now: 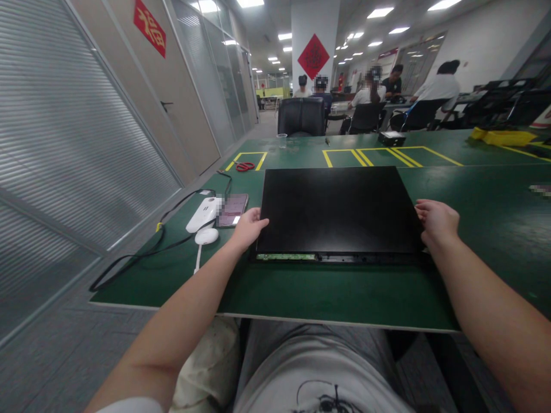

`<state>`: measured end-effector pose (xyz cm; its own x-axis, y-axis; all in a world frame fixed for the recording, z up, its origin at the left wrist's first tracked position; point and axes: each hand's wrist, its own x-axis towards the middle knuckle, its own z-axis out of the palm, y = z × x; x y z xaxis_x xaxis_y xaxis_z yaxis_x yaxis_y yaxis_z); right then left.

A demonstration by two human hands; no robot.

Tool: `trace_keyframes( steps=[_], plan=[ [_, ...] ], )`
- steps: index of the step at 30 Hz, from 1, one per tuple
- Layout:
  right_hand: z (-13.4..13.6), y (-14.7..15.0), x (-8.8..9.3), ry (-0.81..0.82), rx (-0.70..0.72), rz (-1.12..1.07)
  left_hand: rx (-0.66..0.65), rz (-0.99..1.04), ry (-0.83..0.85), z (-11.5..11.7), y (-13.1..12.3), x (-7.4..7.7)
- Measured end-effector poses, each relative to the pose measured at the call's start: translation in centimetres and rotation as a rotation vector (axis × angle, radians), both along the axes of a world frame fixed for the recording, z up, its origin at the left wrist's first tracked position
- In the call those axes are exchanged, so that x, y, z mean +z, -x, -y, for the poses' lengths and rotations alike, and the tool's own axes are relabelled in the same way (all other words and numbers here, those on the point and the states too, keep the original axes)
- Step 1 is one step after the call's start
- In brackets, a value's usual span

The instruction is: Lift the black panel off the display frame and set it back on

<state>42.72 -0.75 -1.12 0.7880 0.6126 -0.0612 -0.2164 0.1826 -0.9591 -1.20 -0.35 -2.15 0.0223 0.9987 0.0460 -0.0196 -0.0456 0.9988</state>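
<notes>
A large flat black display panel point(336, 209) lies face up in front of me on the green table. Along its near edge runs a dark strip with a green circuit board point(286, 257) showing at the left. My left hand point(252, 226) grips the panel's left edge, thumb on top and fingers curled at the side. At the opposite edge, my right hand point(438, 221) is closed on the panel's right side, its fingertips partly hidden behind the edge. Whether the panel is slightly raised off the table I cannot tell.
Left of the panel lie a phone point(232, 210), a white device point(203, 214), a round white piece point(207, 236) and a black cable point(124, 259). Red-handled scissors point(245, 166), a clear cup point(282, 140), a small box point(391, 138) and a yellow item point(501, 136) sit farther back. People sit beyond.
</notes>
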Motion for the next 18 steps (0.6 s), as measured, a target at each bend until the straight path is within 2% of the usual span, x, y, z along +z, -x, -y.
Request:
trace_keyframes(
  steps=[18],
  plan=[
    [0.12, 0.24, 0.10, 0.003, -0.002, 0.020, -0.028, -0.021, 0.003, -0.10, 0.07, -0.14]
  ],
)
